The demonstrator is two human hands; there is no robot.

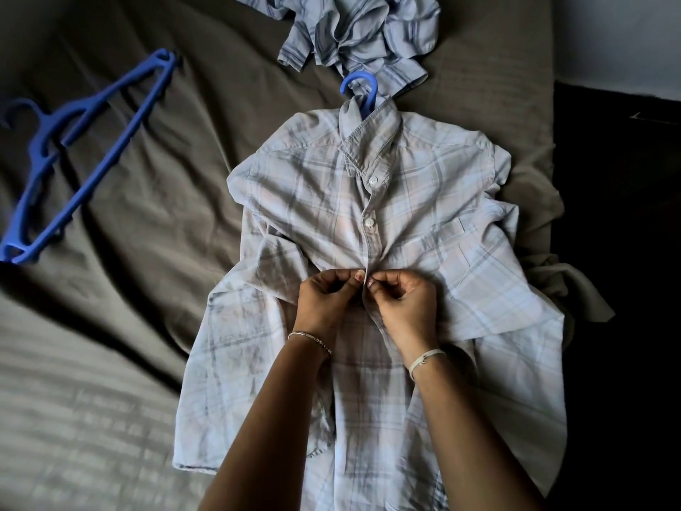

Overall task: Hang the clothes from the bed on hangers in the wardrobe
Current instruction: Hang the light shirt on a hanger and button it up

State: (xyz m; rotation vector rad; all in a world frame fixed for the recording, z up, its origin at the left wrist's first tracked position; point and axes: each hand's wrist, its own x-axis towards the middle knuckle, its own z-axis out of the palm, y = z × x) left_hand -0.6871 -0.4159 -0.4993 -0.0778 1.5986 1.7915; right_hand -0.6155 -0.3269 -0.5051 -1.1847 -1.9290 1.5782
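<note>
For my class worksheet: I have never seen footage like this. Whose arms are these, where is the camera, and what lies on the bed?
No machine: a person wears a camera on the head, looking down at their arms. The left hand and right hand pinch the front edges of a plaid shirt at a button, apparently fastening it. The shirt lies flat on the bed, with a blue hanger poking from its collar. Spare blue hangers lie to the left; a crumpled striped shirt lies beyond the collar.

A shirt [423,201] lies on the bed [166,201], a hanger [372,97] in its collar; crumpled shirt [368,27] behind it, spare hangers [107,151] left.
</note>
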